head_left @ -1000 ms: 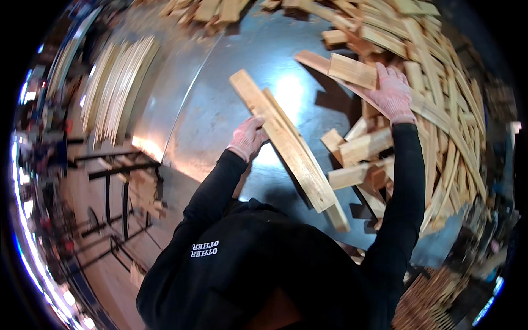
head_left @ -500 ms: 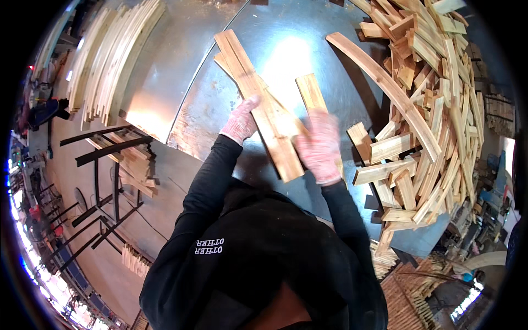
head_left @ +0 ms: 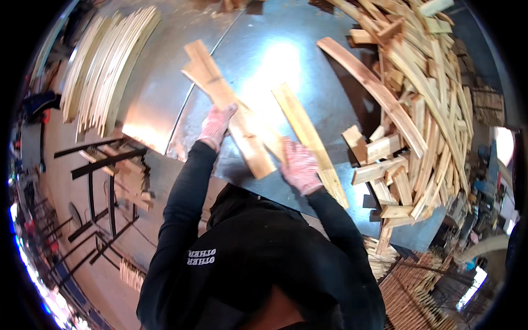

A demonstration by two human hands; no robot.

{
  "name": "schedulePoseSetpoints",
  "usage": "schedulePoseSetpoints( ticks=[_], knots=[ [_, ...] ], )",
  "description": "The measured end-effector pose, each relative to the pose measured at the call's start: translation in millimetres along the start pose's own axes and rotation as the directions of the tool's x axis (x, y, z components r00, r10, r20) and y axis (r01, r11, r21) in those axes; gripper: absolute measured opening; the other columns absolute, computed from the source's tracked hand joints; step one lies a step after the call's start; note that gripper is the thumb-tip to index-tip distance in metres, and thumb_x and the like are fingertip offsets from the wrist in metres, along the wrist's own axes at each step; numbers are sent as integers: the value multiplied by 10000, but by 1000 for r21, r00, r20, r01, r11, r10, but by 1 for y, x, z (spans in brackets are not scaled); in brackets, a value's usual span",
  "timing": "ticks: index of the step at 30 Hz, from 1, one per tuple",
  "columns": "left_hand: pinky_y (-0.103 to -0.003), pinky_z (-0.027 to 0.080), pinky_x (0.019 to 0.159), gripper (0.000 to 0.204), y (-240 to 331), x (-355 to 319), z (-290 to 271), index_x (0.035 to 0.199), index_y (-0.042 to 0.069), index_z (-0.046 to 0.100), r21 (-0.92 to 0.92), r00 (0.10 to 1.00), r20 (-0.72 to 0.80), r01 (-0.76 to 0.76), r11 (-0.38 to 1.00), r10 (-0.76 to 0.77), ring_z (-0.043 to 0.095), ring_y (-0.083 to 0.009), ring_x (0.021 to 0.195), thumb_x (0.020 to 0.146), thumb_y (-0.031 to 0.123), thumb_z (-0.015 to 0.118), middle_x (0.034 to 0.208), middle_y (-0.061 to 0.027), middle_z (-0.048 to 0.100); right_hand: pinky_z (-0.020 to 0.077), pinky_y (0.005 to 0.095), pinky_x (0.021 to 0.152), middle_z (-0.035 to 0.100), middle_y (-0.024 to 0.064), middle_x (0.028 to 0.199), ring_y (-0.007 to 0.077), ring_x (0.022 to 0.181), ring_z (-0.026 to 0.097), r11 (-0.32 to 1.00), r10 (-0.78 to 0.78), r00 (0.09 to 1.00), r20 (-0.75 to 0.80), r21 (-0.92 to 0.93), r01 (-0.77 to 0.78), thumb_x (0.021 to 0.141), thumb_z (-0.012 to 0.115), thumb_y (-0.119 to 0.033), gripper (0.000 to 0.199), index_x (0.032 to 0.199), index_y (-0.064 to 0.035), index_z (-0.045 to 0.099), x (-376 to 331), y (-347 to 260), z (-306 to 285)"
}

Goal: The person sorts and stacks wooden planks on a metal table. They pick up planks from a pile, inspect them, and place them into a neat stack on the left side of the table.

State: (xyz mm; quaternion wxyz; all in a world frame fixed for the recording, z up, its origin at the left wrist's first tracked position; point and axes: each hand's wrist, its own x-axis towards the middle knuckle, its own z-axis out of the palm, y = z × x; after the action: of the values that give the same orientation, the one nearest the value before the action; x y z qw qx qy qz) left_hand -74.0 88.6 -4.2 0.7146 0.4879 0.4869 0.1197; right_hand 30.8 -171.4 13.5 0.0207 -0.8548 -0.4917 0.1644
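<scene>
My left hand [head_left: 219, 125], in a pink-and-white knitted glove, is closed on the left edge of a flat wooden board [head_left: 250, 146]. Under that board a second wooden board [head_left: 268, 131] crosses at a slight angle, mostly covered. At its near right end is my right hand [head_left: 301, 166], gloved alike, with its fingers closed on the wood; the fingertips are partly hidden. Just right of this hand, a third board [head_left: 304, 126] lies slanted on the metal table [head_left: 242, 71], apart from the crossed pair.
A large jumbled heap of wooden pieces [head_left: 429, 110] covers the table's right side, with a long curved-looking board [head_left: 379, 91] before it. Neat stacked strips [head_left: 113, 71] lie at the far left. A black metal frame [head_left: 104, 192] stands left of the table.
The view has shifted a little. Both crossed boards and my left hand have moved left. My right hand, blurred over the third board before, is now at the lower crossed board's end.
</scene>
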Motion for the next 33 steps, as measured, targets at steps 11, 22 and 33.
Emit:
schedulePoseSetpoints(
  ticks=[11, 22, 33],
  knots=[
    [-356, 565, 803, 448, -35, -80, -17, 1267, -2, 572, -124, 963, 67, 268, 955, -261, 663, -212, 897, 884, 200, 687, 1026, -103, 658, 338, 483, 1131, 532, 213, 1393, 368, 1304, 487, 983, -167, 827, -538, -160, 94, 845, 669, -401, 681, 1392, -33, 503, 81, 125, -231],
    [-393, 563, 734, 467, -56, -73, -4, 1264, 42, 574, 179, 991, -116, 89, 980, -68, 669, -241, 865, 870, 244, 720, 984, -99, 676, 516, 479, 872, 681, 222, 1035, 394, 1039, 641, 979, 126, 992, 17, -161, -122, 835, 622, -473, 495, 1037, -23, 663, 159, 181, -234],
    [-541, 512, 869, 577, -9, -49, -66, 1398, 97, 391, 917, 929, -305, 227, 327, 211, 682, -403, 1000, 874, 227, 594, 1202, -181, 648, 522, 485, 817, 677, 220, 958, 427, 964, 638, 998, -48, 996, -75, -40, 45, 934, 585, -448, 419, 1014, -41, 648, 118, 94, -273]
  ],
)
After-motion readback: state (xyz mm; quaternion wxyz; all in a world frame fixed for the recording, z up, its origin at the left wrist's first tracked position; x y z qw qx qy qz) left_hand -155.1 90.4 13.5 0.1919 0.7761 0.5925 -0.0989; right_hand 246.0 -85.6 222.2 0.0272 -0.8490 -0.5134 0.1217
